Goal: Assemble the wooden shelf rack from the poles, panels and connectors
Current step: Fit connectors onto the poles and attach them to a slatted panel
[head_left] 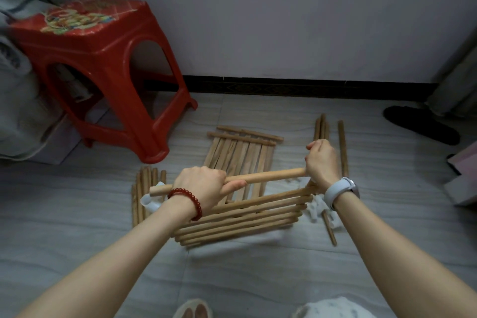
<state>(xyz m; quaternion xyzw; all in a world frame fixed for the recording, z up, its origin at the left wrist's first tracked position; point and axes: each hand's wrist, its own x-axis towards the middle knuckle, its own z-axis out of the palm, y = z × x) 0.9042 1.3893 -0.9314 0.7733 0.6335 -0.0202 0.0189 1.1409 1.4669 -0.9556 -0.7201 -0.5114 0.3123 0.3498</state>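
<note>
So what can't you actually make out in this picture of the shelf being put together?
Head view only:
- Where the thick pole ends on the right: the right hand wraps round it and hides any connector.
- The white connector at the pole's left end: partly behind the left hand and wrist.
- White pieces beside the slatted panel: blurred, shape unclear.
- The dark object on the floor at right: too dim to identify.
</note>
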